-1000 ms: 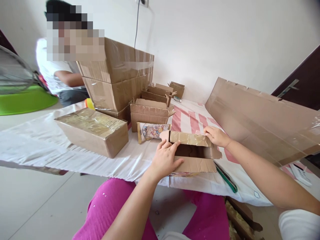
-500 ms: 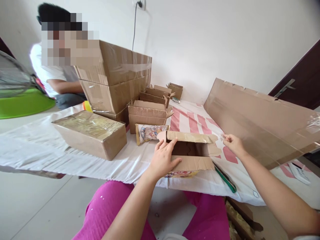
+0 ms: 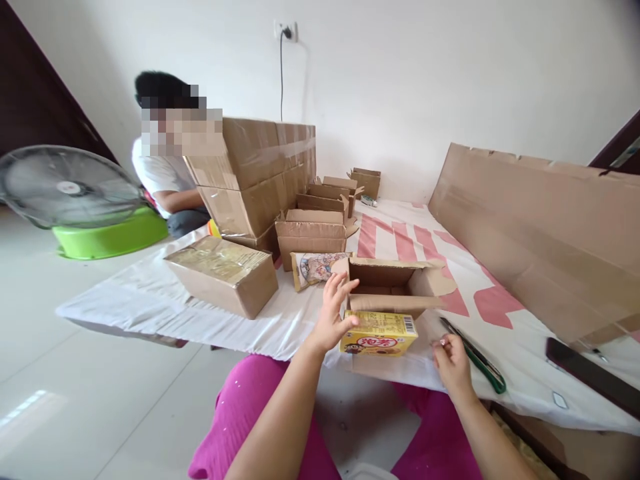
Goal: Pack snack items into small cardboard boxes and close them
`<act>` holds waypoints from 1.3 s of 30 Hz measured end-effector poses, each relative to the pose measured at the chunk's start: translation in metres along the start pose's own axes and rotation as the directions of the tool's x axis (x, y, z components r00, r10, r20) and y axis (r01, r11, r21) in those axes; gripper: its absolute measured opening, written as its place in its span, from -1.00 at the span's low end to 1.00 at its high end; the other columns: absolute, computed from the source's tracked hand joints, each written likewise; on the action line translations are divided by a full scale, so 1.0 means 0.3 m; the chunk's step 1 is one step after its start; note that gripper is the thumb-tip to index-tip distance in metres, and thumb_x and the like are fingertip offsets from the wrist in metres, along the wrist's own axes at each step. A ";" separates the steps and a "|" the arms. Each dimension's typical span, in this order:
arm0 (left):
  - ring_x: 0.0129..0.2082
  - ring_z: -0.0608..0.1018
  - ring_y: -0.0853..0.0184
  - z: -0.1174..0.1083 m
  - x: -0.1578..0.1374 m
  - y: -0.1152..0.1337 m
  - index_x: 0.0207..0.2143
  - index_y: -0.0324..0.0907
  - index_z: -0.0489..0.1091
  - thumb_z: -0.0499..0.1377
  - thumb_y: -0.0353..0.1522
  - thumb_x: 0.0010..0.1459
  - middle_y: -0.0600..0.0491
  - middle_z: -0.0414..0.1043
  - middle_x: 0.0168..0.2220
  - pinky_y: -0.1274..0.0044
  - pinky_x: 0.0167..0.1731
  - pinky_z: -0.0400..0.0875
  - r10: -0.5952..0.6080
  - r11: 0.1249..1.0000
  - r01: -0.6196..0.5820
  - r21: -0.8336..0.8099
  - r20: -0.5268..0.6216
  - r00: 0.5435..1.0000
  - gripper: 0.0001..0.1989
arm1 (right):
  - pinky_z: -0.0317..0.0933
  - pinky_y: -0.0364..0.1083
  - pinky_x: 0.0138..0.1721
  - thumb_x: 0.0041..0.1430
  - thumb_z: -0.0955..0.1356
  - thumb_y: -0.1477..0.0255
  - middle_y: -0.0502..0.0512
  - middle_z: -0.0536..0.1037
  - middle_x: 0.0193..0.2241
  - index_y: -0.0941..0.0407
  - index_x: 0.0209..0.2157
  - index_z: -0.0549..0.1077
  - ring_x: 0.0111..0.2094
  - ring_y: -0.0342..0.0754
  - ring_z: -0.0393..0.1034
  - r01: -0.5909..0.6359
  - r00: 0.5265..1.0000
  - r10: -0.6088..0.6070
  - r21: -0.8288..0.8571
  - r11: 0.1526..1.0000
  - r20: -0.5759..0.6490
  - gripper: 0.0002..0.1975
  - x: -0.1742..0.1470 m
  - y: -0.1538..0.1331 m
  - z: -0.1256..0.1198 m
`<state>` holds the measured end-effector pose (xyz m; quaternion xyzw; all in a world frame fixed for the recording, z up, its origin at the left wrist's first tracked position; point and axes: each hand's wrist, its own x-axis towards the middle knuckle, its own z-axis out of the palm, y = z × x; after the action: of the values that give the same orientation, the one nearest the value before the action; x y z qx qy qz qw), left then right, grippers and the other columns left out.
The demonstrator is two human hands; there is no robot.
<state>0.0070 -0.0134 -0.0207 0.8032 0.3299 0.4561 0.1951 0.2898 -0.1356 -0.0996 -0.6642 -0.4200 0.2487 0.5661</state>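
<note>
Reaching over the left end of an open cardboard box [image 3: 387, 303], the left hand [image 3: 327, 320] has its fingers spread and its grip released, with the thumb overlapping the upper left part of a yellow carton [image 3: 380, 337]; whether it presses on either, I cannot tell. The carton stands against the near side of the box, close to the near edge of the cloth-covered desk [image 3: 145, 300]. To its right, the right hand [image 3: 453, 363] is low over that edge, fingers curled and tips drawn together; I cannot tell whether its grip holds anything. Just right of it lies a green-handled cutter [image 3: 480, 367]. A snack packet [image 3: 316, 268] rests just left of the open box, in front of a row of unsealed boxes [image 3: 313, 237]. Farther left are a taped box [image 3: 220, 273] and stacked cartons [image 3: 260, 167], with a person in white [image 3: 160, 173] beyond.
</note>
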 end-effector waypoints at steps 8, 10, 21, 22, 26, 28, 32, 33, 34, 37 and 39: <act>0.28 0.23 0.12 0.017 0.038 -0.002 -0.26 -0.14 0.50 0.13 -0.38 0.15 -0.06 0.10 0.30 0.26 0.18 0.23 -0.314 0.938 0.313 -0.147 0.014 0.949 -0.84 | 0.13 -0.10 -0.64 0.04 0.34 0.16 -0.14 0.29 -0.67 -0.01 -0.42 0.19 -0.69 -0.10 0.19 0.066 0.998 -0.067 -0.056 0.996 -0.017 -0.73 0.016 0.038 -0.001; 0.18 0.37 0.15 0.021 0.067 -0.013 -0.39 -0.18 0.49 0.11 -0.45 0.10 -0.07 0.28 0.19 0.30 0.12 0.30 -0.388 0.915 0.369 -0.163 -0.109 0.915 -0.85 | 0.14 -0.12 -0.61 0.03 0.35 0.17 -0.12 0.32 -0.66 0.01 -0.42 0.21 -0.66 -0.11 0.22 0.107 0.993 -0.110 -0.084 0.991 -0.036 -0.73 0.016 0.046 -0.002; 0.13 0.36 0.18 -0.274 0.034 -0.069 -0.29 -0.19 0.41 0.03 -0.44 0.13 -0.09 0.29 0.08 0.29 0.20 0.18 -0.351 0.890 0.457 0.001 -0.639 0.684 -0.83 | 0.18 -0.13 -0.51 0.06 0.33 0.14 -0.05 0.39 -0.60 0.04 -0.42 0.24 -0.58 -0.09 0.30 0.196 0.978 -0.206 -0.180 0.964 -0.037 -0.72 0.004 0.038 -0.005; 0.15 0.34 0.16 -0.288 0.006 -0.071 -0.20 -0.19 0.40 0.04 -0.43 0.14 -0.11 0.23 0.14 0.30 0.20 0.20 -0.352 0.882 0.472 0.016 -0.644 0.680 -0.80 | 0.19 -0.13 -0.50 0.06 0.32 0.14 -0.05 0.39 -0.60 0.04 -0.42 0.24 -0.57 -0.09 0.30 0.201 0.977 -0.211 -0.186 0.962 -0.035 -0.72 0.004 0.038 -0.004; 0.31 0.13 0.05 -0.257 -0.149 -0.042 0.29 -0.11 -0.07 0.19 -0.33 0.09 -0.19 -0.27 0.37 0.25 0.19 0.23 -0.313 0.858 0.493 0.145 -0.615 0.724 -0.24 | 0.20 -0.13 -0.49 0.08 0.31 0.15 -0.03 0.40 -0.57 0.04 -0.42 0.23 -0.57 -0.10 0.30 0.221 0.973 -0.229 -0.198 0.955 -0.018 -0.73 0.003 0.042 -0.002; 0.35 -0.01 -0.02 -0.201 -0.238 -0.017 0.33 -0.11 -0.26 0.22 -0.26 0.08 -0.22 -0.38 0.38 0.15 0.22 0.15 -0.238 0.813 0.508 0.285 -0.633 0.736 -0.09 | 0.18 -0.14 -0.51 0.09 0.30 0.15 -0.04 0.39 -0.57 0.04 -0.41 0.22 -0.58 -0.11 0.28 0.222 0.974 -0.228 -0.198 0.955 -0.006 -0.73 0.003 0.046 -0.001; 0.36 -0.06 -0.05 -0.088 -0.351 -0.010 0.33 -0.12 -0.22 0.19 -0.17 0.12 -0.25 -0.24 0.35 0.05 0.23 0.06 -0.184 0.746 0.492 0.448 -0.572 0.799 -0.14 | 0.17 -0.14 -0.53 0.11 0.29 0.15 -0.06 0.36 -0.60 0.04 -0.40 0.22 -0.59 -0.11 0.26 0.226 0.973 -0.231 -0.206 0.952 0.003 -0.74 0.004 0.055 -0.002; 0.35 -0.03 -0.07 -0.070 -0.353 -0.020 0.32 -0.11 -0.18 0.18 -0.16 0.13 -0.25 -0.24 0.35 0.04 0.22 0.09 -0.234 0.740 0.501 0.448 -0.527 0.817 -0.17 | 0.17 -0.14 -0.53 0.11 0.29 0.15 -0.06 0.36 -0.60 0.04 -0.40 0.22 -0.59 -0.11 0.26 0.230 0.972 -0.233 -0.205 0.951 0.007 -0.73 0.004 0.056 -0.002; 0.35 -0.02 -0.09 -0.057 -0.344 -0.034 0.32 -0.10 -0.14 0.18 -0.16 0.13 -0.24 -0.27 0.36 0.04 0.21 0.10 -0.289 0.733 0.515 0.444 -0.481 0.827 -0.19 | 0.17 -0.14 -0.53 0.11 0.30 0.15 -0.06 0.36 -0.60 0.04 -0.40 0.22 -0.59 -0.11 0.26 0.232 0.972 -0.236 -0.203 0.951 0.009 -0.73 0.004 0.057 -0.002; 0.35 -0.06 -0.15 -0.042 -0.262 -0.080 0.32 -0.16 -0.13 0.19 -0.16 0.12 -0.29 -0.36 0.36 0.06 0.22 0.07 -0.410 0.700 0.565 0.437 -0.402 0.819 -0.18 | 0.17 -0.15 -0.54 0.10 0.31 0.16 -0.06 0.36 -0.60 0.04 -0.41 0.22 -0.59 -0.11 0.26 0.241 0.970 -0.243 -0.195 0.951 0.015 -0.74 0.004 0.058 -0.001; 0.34 -0.04 -0.18 -0.038 -0.184 -0.104 0.32 -0.24 -0.19 0.21 -0.16 0.10 -0.37 -0.34 0.35 0.07 0.21 0.08 -0.473 0.666 0.609 0.431 -0.387 0.791 -0.11 | 0.16 -0.16 -0.54 0.10 0.30 0.17 -0.06 0.36 -0.60 0.04 -0.41 0.22 -0.60 -0.12 0.26 0.245 0.969 -0.249 -0.200 0.949 0.010 -0.74 0.003 0.059 -0.001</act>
<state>-0.0341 -0.0304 -0.0674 0.6264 0.6895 0.3603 0.0491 0.2953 -0.1350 -0.1163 -0.6618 -0.5182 0.1273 0.5265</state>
